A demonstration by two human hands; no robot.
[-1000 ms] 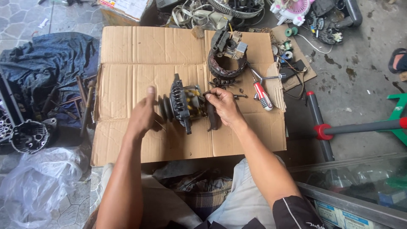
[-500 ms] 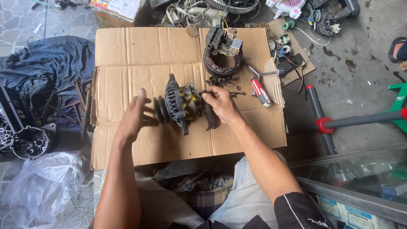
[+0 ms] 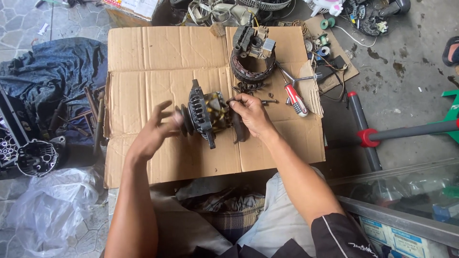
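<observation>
A partly dismantled alternator point(image 3: 204, 113), with a dark finned housing, a pulley at its left end and a brass-coloured rotor showing, lies on a flattened cardboard sheet point(image 3: 158, 62). My left hand point(image 3: 155, 129) hovers by the pulley end, fingers spread and blurred, holding nothing. My right hand point(image 3: 251, 114) grips the alternator's right end, fingers curled over the rotor shaft and a dark end piece.
A stator ring with its rectifier point(image 3: 251, 59), a red-handled screwdriver point(image 3: 295, 98) and small bolts lie on the cardboard's far right. An alternator housing point(image 3: 36, 156) and dark cloth point(image 3: 45, 76) are to the left. A red-collared grey pole point(image 3: 406, 131) and a glass case point(image 3: 411, 191) are to the right.
My left hand has come off the pulley end and opened its fingers. The right hand keeps its grip on the alternator, which has stayed in about the same spot.
</observation>
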